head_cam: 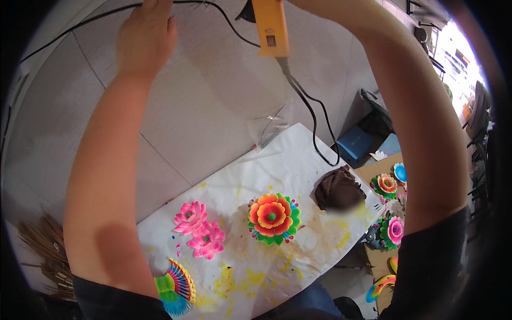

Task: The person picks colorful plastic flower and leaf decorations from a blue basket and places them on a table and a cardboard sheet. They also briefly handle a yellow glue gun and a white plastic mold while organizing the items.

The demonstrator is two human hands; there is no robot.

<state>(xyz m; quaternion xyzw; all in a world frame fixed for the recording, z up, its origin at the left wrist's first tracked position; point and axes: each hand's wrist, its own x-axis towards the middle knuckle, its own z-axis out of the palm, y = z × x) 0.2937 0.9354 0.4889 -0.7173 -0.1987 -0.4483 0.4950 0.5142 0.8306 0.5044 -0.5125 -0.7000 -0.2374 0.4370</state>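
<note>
My left hand [145,38] is raised at the top edge, its fingertips cut off, so what it touches is hidden. A black cable [100,17] runs behind it. My right hand lies past the top edge; only its forearm [416,100] shows. Near that wrist hangs a yellow corded electric tool [276,28] with a rocker switch, its upper part cut off. Below, on a white-covered table [276,168], sits an orange, red and green layered flower ornament [272,218]. Left of it are two pink lotus-like flowers [190,217] [207,240] and a multicoloured fan-shaped piece [175,286].
A crumpled dark brown cloth [338,188] lies on the table's right, below the tool's looped cord [314,108]. Cardboard [378,260] beyond carries several painted flowers [394,228]. A blue box [355,144] stands behind. Thin brown sticks [46,244] are bunched at the left.
</note>
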